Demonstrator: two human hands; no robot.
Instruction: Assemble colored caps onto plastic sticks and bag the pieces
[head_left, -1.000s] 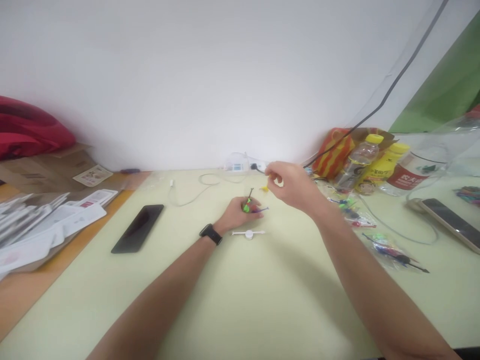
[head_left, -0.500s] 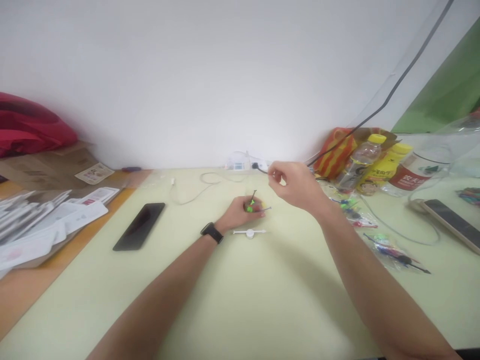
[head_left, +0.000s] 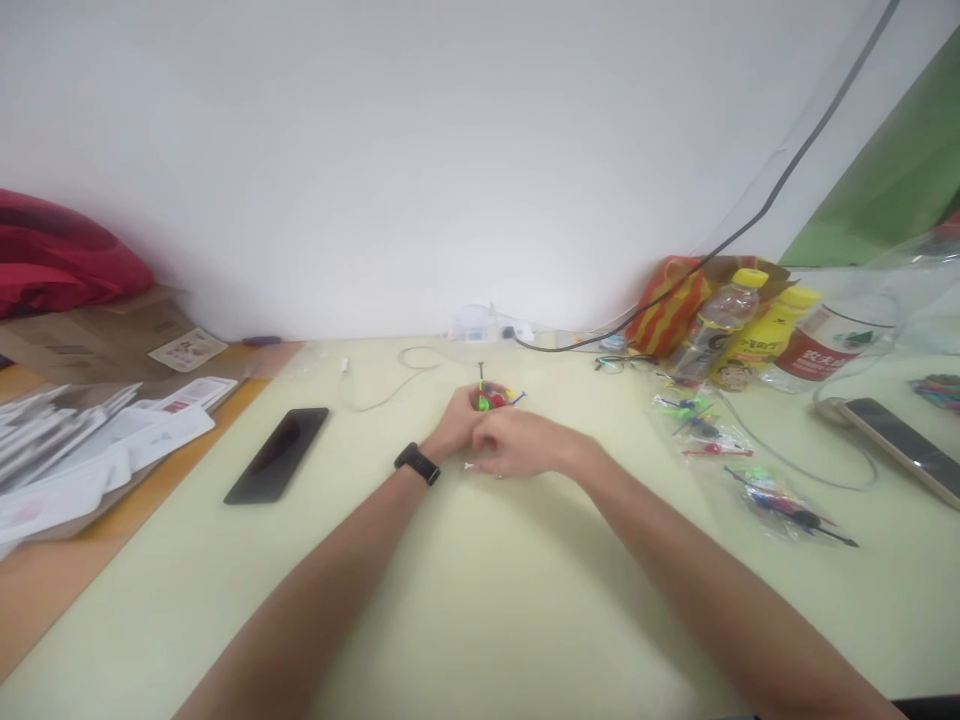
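My left hand (head_left: 457, 422), with a black watch on the wrist, is closed around a small bundle of coloured screwdrivers (head_left: 493, 396) whose green, red and blue ends stick out past the fingers. My right hand (head_left: 517, 445) lies low on the pale green table (head_left: 480, 600), touching my left hand, fingers curled over a white bar-shaped piece (head_left: 470, 466) of which only the left tip shows. I cannot tell whether it grips that piece.
A black phone (head_left: 277, 455) lies to the left, white packets (head_left: 97, 445) further left. Bags of coloured screwdrivers (head_left: 750, 470) lie at right, with bottles (head_left: 750, 335), another phone (head_left: 900, 445) and cables behind. A white cable (head_left: 390, 385) runs along the back.
My right hand has come down from the raised spot near the back cable to the table beside my left hand, covering the white piece. The left hand's bundle has shifted slightly back.
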